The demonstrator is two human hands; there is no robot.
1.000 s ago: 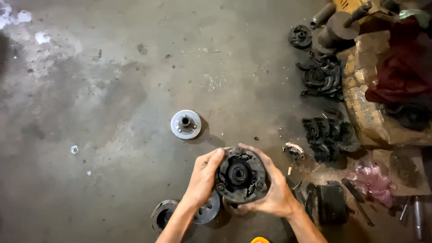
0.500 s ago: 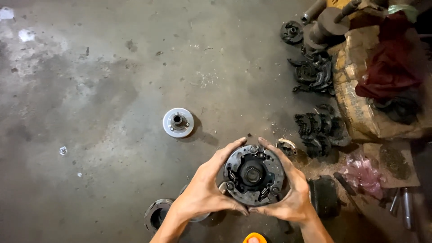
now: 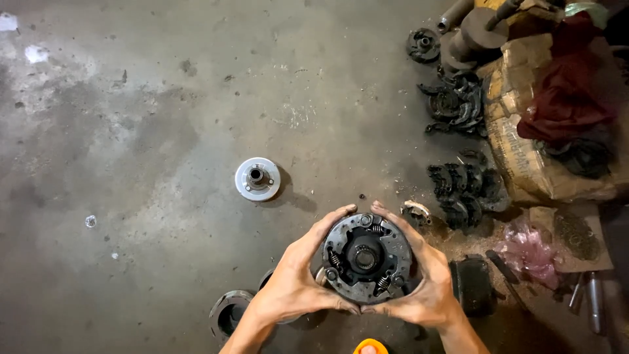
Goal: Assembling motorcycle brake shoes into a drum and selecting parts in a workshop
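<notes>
Inspection step, it seems: left hand and right hand, each grip clamped on the round clutch assembly, held above the concrete floor at 6 o'clock; any turning needs both rims supported

clutch assembly between hands | flanged hub behind-left | shoe pile right

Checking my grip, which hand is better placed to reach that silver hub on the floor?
Left, probably. The silver hub lies up-left of the clutch, on the left hand's side; the right hand would have to cross over.
</notes>
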